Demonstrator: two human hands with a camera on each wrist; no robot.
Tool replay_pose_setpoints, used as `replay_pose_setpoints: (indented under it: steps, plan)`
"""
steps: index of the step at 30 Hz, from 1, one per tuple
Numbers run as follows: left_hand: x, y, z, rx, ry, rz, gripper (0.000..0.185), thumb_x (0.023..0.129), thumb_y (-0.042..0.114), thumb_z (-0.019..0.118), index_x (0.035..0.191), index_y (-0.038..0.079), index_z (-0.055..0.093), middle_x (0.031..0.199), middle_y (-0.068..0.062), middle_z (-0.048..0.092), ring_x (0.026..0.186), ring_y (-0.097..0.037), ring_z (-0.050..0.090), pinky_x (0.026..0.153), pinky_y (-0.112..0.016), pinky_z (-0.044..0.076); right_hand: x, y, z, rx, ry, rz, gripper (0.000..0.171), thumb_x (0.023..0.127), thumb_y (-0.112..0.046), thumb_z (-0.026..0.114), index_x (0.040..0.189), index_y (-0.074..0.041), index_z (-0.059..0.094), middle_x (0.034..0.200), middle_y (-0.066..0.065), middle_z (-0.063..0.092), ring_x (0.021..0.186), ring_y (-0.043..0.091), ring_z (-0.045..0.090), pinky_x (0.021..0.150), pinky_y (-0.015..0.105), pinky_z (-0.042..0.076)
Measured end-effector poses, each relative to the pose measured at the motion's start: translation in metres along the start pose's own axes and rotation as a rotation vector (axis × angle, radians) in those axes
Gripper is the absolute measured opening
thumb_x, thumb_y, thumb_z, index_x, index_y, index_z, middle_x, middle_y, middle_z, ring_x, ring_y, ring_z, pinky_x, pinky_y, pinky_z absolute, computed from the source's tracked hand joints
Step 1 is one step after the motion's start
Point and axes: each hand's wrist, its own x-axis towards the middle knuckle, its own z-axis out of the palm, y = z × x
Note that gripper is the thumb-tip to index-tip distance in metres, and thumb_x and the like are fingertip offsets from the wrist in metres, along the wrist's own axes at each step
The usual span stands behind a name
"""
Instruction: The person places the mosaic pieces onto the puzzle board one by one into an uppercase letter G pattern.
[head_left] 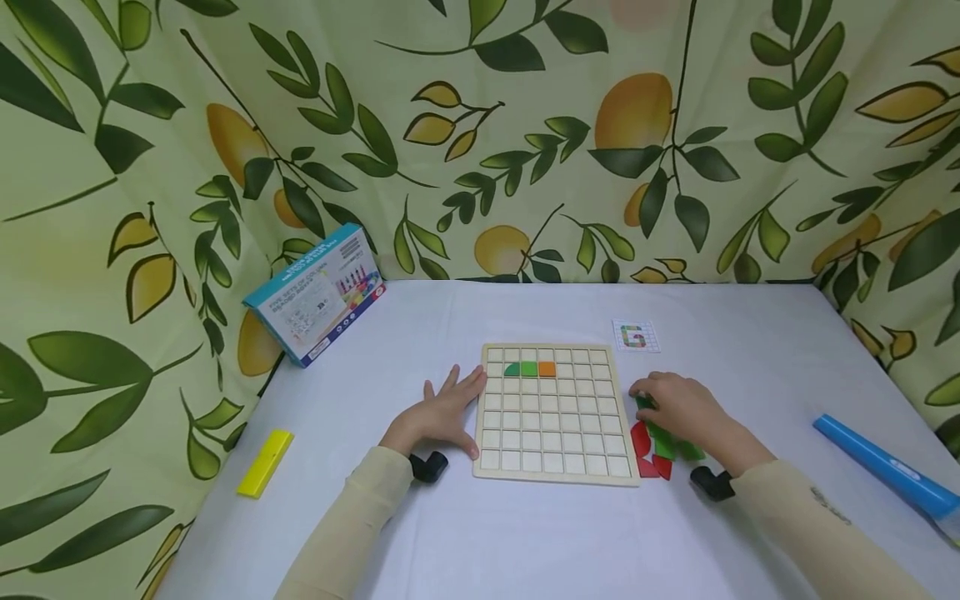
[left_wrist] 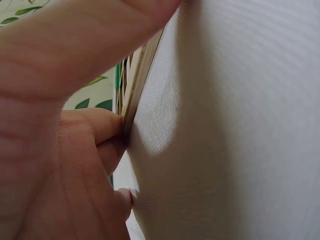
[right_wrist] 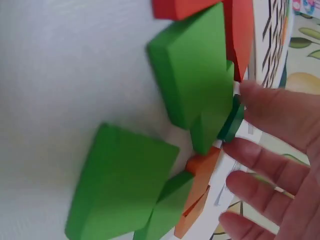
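Observation:
A wooden grid board [head_left: 557,468] lies in the middle of the white table. In its second row sit a green quarter-round [head_left: 513,369], a green square [head_left: 529,369] and an orange square [head_left: 547,369]. My left hand [head_left: 442,414] lies flat with fingers spread against the board's left edge [left_wrist: 137,85]. My right hand [head_left: 678,408] hovers over a pile of green pieces [right_wrist: 192,75] and red pieces [head_left: 642,442] right of the board. Its straight fingertips [right_wrist: 240,145] touch a small dark green piece [right_wrist: 232,120]. The hand hides part of the pile.
A pattern card [head_left: 636,336] lies behind the pile. A blue-and-white box [head_left: 315,293] leans at the back left, a yellow block [head_left: 265,463] lies front left, and a blue tool [head_left: 881,463] at the right edge. Leaf-print cloth walls the table.

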Motion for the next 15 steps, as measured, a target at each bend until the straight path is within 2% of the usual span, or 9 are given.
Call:
replay_pose_setpoints:
  steps: [5, 9, 12, 15]
  plan:
    - [-0.002, 0.0, -0.002, -0.003, -0.007, 0.007, 0.129, 0.049, 0.046, 0.086, 0.149, 0.021, 0.009, 0.155, 0.009, -0.002, 0.139, -0.025, -0.016, 0.101, -0.065, -0.01, 0.002, -0.002, -0.001, 0.042, -0.032, 0.022, 0.036, 0.072, -0.015, 0.078, 0.105, -0.003, 0.067, 0.088, 0.006, 0.06, 0.071, 0.017, 0.049, 0.058, 0.025, 0.045]
    - [0.0, -0.001, -0.001, -0.006, -0.008, 0.012, 0.13, 0.049, 0.047, 0.086, 0.15, 0.022, 0.008, 0.155, 0.009, -0.002, 0.139, -0.024, -0.016, 0.101, -0.065, -0.01, 0.01, -0.007, -0.006, 0.075, 0.022, 0.013, 0.031, 0.074, -0.013, 0.076, 0.102, -0.002, 0.067, 0.086, 0.006, 0.06, 0.072, 0.018, 0.05, 0.06, 0.029, 0.046]
    - [0.001, -0.002, 0.0, -0.005, -0.004, 0.018, 0.13, 0.048, 0.048, 0.085, 0.15, 0.022, 0.008, 0.154, 0.009, -0.003, 0.139, -0.024, -0.016, 0.101, -0.066, -0.01, 0.022, -0.021, -0.015, 0.111, 0.064, -0.031, 0.029, 0.075, -0.011, 0.073, 0.102, -0.002, 0.067, 0.088, 0.006, 0.062, 0.075, 0.021, 0.054, 0.064, 0.035, 0.049]
    - [0.0, -0.003, 0.0, -0.018, 0.0, 0.023, 0.13, 0.049, 0.047, 0.086, 0.15, 0.021, 0.008, 0.154, 0.009, -0.003, 0.139, -0.025, -0.016, 0.1, -0.066, -0.011, 0.041, -0.042, -0.02, 0.121, 0.074, -0.083, 0.028, 0.076, -0.011, 0.074, 0.102, -0.004, 0.067, 0.089, 0.005, 0.062, 0.077, 0.02, 0.056, 0.065, 0.036, 0.049]
